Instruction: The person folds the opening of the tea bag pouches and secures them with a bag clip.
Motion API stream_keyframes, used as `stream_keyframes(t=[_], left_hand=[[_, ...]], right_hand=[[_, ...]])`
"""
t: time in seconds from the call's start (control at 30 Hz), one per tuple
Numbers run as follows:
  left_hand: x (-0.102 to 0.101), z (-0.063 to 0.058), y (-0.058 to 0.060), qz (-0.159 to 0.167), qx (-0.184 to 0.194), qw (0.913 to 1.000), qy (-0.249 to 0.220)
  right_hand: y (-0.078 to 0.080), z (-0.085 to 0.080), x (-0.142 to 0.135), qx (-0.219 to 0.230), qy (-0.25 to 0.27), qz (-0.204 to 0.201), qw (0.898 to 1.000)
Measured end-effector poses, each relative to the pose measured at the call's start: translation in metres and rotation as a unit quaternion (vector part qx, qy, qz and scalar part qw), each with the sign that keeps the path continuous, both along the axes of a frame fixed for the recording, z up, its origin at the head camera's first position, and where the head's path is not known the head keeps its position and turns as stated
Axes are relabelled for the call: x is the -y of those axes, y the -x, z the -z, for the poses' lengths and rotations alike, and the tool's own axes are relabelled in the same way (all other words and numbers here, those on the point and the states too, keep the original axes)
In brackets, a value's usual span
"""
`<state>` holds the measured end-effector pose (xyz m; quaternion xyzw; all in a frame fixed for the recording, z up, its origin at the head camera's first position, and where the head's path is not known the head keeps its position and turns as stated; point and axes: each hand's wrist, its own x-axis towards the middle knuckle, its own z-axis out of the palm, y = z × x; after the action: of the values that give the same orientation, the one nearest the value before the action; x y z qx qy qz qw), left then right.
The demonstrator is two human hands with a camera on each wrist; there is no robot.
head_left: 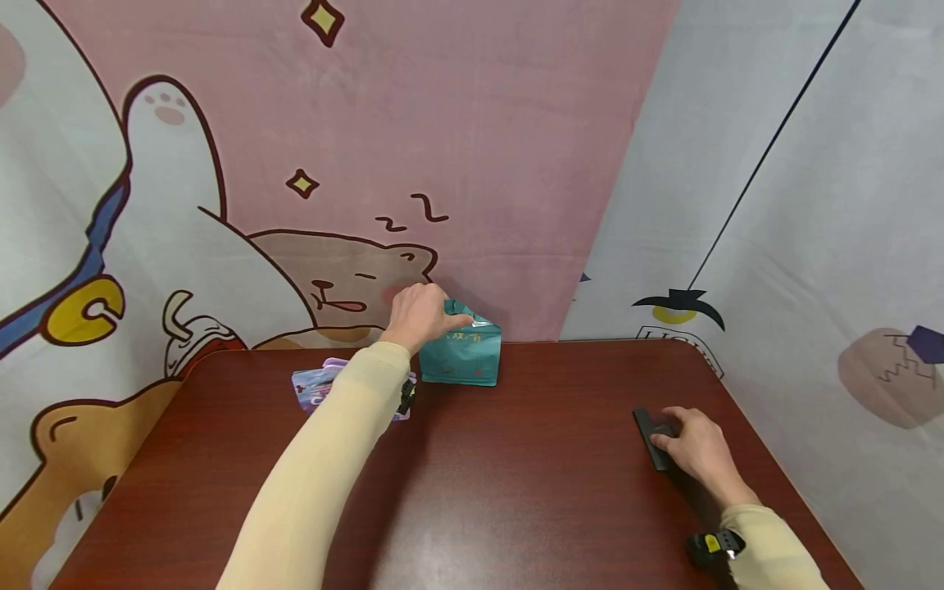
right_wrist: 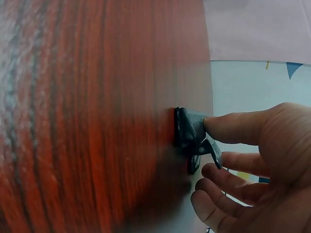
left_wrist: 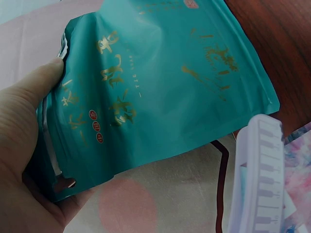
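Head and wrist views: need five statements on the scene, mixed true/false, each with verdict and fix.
1. The left hand grips the teal pouch near its top. True.
2. The right hand is empty. False: it holds a black clip.
3. The teal pouch bears gold lettering. True.
4. In the head view, the black clip is left of the teal pouch. False: it is to the right.
5. The table is white. False: reddish brown.

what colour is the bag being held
The bag is teal with gold lettering, clearest in the left wrist view.
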<state>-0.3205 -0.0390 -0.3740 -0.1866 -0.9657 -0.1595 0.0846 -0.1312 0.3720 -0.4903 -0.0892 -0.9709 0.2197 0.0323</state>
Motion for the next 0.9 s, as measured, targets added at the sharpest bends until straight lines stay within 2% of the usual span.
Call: stream_keyframes(t=[0.37, 0.63, 0.9], left_hand=[[0.0005, 0.0003, 0.0007, -0.003, 0.001, 1.0, 0.002], [-0.0003, 0.0006, 0.0006, -0.002, -0.004, 1.0, 0.001], [-0.0008, 0.0016, 0.0016, -0.002, -0.001, 1.0, 0.003]], right_hand=[[0.0034, -0.0033, -0.0036, 0.043, 0.007, 0.028, 0.999], [0.0031, -0.004, -0.0042, 0.054, 0.004, 0.046, 0.997], [0.0037, -0.0065, -0.0019, 0.054, 0.017, 0.044, 0.997]])
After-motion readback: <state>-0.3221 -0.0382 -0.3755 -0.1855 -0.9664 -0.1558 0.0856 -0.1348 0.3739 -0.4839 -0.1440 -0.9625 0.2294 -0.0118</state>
